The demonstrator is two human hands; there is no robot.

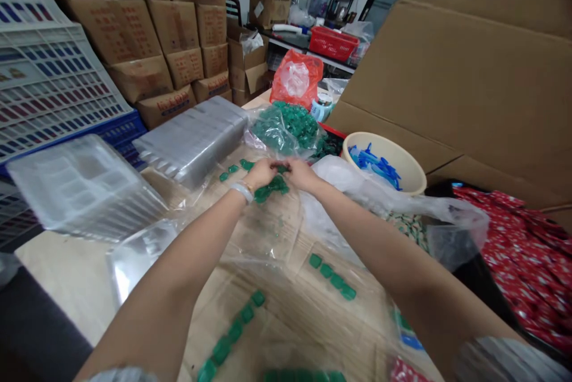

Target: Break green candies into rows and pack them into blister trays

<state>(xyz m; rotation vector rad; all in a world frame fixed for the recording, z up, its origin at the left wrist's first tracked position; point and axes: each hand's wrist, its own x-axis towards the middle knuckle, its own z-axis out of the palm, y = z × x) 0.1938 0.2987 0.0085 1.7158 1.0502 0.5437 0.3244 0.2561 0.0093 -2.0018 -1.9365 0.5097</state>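
My left hand (260,174) and my right hand (301,174) meet over the table, fingertips bent together in a blur. Whatever they pinch is too small and smeared to name. Just beneath them lies a small cluster of green translucent pieces (268,190). A few more green pieces (229,172) are scattered left of my left hand. Beyond both hands rises a big heap of green pieces (295,123) in a clear plastic bag. Nearer to me, one row of green pieces (333,278) lies at the right and another row (235,329) at the left.
Clear plastic trays (84,185) and a stack of clear packaging (196,134) stand left. A cream bowl (413,170) with blue pieces sits right, near red patterned packets (522,251). Cardboard boxes (116,30) line the back left; a large cardboard sheet (482,66) rises right.
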